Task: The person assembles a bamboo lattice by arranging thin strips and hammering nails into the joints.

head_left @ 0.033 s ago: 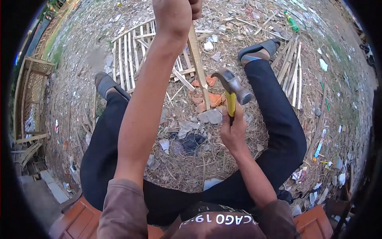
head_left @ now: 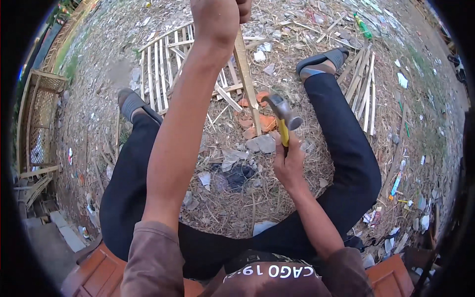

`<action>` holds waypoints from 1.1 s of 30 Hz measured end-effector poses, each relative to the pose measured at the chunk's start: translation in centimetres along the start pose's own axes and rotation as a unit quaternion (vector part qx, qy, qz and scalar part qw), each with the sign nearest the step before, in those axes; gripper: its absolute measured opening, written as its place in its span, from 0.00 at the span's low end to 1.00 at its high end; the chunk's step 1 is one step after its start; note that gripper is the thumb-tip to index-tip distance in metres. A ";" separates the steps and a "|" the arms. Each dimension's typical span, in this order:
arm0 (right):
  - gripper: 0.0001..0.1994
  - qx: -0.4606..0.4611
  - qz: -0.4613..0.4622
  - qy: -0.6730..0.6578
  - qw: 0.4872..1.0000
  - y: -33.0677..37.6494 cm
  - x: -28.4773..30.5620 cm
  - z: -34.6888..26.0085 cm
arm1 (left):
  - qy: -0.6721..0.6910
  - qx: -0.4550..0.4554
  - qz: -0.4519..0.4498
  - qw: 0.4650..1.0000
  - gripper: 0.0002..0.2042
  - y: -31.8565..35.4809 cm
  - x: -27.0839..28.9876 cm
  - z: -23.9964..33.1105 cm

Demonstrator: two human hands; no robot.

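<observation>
Head view, right hand: the right hand (head_left: 291, 166) is closed around the hammer (head_left: 286, 113), thumb along the yellow handle (head_left: 283, 132).
Hammer: just beyond the right hand's fingers; the metal head tops the grip, its claw turned toward the left hand's side. It looks head-heavy and rigid; the handle seems the place to hold, lower down for swing, higher for control.
Left hand: the left hand (head_left: 215, 20) is stretched far out, curled in a fist on the wooden strip (head_left: 246, 79); the upper edge cuts off part of it.
Wooden strip: slants from the left fist back toward the body, its lower end beyond and left of the right hand. It looks light and stiff, dry enough to splinter; the upper length seems the safer hold, away from the hammer.
Strip's lower end: beside orange fragments (head_left: 268, 123) and a grey stone (head_left: 261, 144), both near the right hand's fingertips; exact contact is unclear.
</observation>
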State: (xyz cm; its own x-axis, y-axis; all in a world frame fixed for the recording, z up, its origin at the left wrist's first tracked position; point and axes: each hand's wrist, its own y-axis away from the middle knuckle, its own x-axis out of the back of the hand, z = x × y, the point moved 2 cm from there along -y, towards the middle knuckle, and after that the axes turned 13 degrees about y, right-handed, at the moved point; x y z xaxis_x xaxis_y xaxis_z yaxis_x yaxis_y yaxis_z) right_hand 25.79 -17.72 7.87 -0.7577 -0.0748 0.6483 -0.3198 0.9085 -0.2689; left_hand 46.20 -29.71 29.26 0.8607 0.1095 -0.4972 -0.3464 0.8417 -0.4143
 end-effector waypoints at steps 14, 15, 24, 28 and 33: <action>0.17 -0.014 -0.035 0.092 0.995 1.2 -1.4 2.3 | -0.051 -0.040 -0.004 0.998 0.24 -0.5 1.1 -0.5; 0.17 -0.027 -0.023 0.060 0.998 0.8 -1.0 2.1 | -0.043 -0.046 -0.011 0.998 0.24 -0.7 0.8 -0.5; 0.16 0.022 0.016 -0.014 1.000 -0.3 -0.9 0.2 | -0.037 -0.035 -0.016 0.999 0.24 0.0 0.3 -1.0; 0.15 -0.070 -0.010 0.000 0.997 1.5 -0.9 1.7 | -0.040 -0.048 0.021 0.998 0.24 -0.7 1.4 -0.6; 0.14 0.035 0.105 -0.154 0.982 -2.0 1.5 -3.4 | -0.052 -0.046 0.050 0.996 0.24 -0.3 1.5 -0.2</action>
State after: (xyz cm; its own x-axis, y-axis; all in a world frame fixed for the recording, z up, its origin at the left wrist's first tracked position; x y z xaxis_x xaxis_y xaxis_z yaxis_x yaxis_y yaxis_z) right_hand 27.25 -18.28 11.80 -0.9439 -0.0204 0.3296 -0.1687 0.8879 -0.4280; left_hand 47.52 -29.91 28.48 0.8526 0.2489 -0.4596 -0.4609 0.7726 -0.4367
